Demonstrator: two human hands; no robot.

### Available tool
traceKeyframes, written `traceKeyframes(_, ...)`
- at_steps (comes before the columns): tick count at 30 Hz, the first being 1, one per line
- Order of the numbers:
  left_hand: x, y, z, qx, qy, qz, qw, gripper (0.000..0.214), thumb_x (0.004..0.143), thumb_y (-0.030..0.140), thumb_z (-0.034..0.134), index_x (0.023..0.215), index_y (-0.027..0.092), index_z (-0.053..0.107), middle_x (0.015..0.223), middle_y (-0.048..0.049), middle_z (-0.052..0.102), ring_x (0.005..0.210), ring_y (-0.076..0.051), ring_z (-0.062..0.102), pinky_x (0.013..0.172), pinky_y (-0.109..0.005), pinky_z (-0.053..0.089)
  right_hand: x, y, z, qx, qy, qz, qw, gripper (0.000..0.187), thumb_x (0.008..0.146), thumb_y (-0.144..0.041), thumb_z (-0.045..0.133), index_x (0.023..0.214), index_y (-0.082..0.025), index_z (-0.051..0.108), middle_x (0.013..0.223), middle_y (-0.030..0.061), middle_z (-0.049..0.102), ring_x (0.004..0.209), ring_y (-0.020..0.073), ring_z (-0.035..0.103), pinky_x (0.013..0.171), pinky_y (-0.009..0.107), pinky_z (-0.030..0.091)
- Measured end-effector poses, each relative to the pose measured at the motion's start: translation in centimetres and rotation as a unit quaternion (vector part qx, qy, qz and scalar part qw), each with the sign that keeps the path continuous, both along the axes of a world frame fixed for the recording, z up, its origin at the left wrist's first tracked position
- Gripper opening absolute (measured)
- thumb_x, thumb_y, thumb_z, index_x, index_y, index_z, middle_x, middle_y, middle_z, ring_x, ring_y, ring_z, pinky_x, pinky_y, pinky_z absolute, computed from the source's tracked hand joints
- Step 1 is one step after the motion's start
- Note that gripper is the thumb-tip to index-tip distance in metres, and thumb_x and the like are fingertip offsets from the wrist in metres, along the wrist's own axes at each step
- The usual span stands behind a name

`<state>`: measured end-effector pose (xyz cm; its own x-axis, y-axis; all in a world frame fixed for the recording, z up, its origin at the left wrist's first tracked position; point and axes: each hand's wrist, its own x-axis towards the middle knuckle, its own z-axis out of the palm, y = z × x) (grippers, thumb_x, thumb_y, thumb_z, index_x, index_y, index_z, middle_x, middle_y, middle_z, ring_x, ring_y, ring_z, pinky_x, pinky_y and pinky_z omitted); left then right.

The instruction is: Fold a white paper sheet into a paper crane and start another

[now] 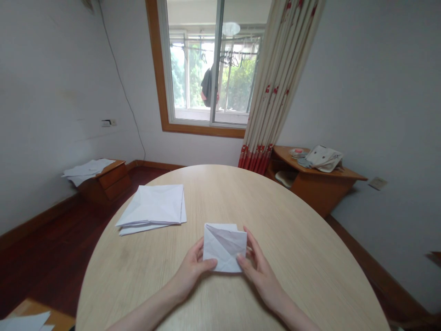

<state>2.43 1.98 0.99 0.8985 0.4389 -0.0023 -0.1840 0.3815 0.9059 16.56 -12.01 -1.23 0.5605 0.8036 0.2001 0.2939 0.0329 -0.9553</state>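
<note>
At lower centre, the left hand (pixel 189 271) and right hand (pixel 259 266) pinch the folded paper (pixel 223 252), grip closed on its sides. Folding seems the step; creasing calls for aligned edges.

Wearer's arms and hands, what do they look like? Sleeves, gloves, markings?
Left hand and right hand are bare, without gloves. Left forearm and right forearm show no sleeve, watch, bracelet, cable or marking within the frame. Some fingers are partly hidden, so rings can't be fully ruled out.
</note>
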Motion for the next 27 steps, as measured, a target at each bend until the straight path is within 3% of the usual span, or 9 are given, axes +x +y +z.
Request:
traceKeyframes(4,0.0,0.0,0.0,0.007,0.007,0.002,1.000,0.063,0.063,0.036,0.081,0.116,0.013,0.059,0.106,-0.0127,0.068,0.100,-0.029,0.062,0.091,-0.037,0.043,0.0,0.4,-0.2,0.038,0.120,0.034,0.991,0.083,0.082,-0.057,0.058,0.146,-0.024,0.016,0.114,0.0116,0.058,0.095,0.0207,0.061,0.087,0.039,0.047)
traceKeyframes(11,0.0,0.2,0.1,0.046,0.041,0.042,0.997,0.055,0.061,0.046,0.081,0.101,0.011,0.066,0.097,-0.0128,0.070,0.093,-0.030,0.063,0.081,-0.036,0.047,-0.2,0.3,0.9,0.033,0.137,0.019,0.990,0.078,0.078,-0.049,0.067,0.140,-0.022,0.029,0.079,-0.0010,0.058,0.070,0.0157,0.057,0.065,0.028,0.044)
traceKeyframes(17,0.1,0.8,-0.2,0.079,0.079,0.069,0.991,0.047,0.064,0.051,0.077,0.085,0.010,0.069,0.080,-0.0099,0.071,0.077,-0.026,0.064,0.070,-0.032,0.047,-0.3,0.2,1.3,0.019,0.116,0.029,0.993,0.063,0.077,-0.050,0.066,0.128,-0.021,0.043,0.074,-0.0024,0.055,0.065,0.0142,0.054,0.060,0.026,0.041)
traceKeyframes(22,-0.1,1.1,-0.7,0.133,0.113,0.032,0.984,0.040,0.063,0.049,0.077,0.068,0.010,0.070,0.066,-0.0062,0.068,0.066,-0.023,0.062,0.061,-0.028,0.043,-0.1,0.3,1.3,0.022,0.100,-0.006,0.995,0.051,0.078,-0.056,0.062,0.112,-0.020,0.050,0.071,-0.0034,0.050,0.060,0.0134,0.053,0.054,0.024,0.041)
traceKeyframes(27,0.0,0.9,-0.7,0.138,0.151,-0.027,0.978,0.037,0.057,0.044,0.080,0.069,0.010,0.072,0.065,-0.0047,0.068,0.064,-0.022,0.062,0.057,-0.026,0.041,0.0,0.2,1.2,0.006,0.094,-0.015,0.995,0.049,0.078,-0.057,0.062,0.110,-0.022,0.048,0.072,-0.0039,0.051,0.059,0.0137,0.056,0.052,0.024,0.042)
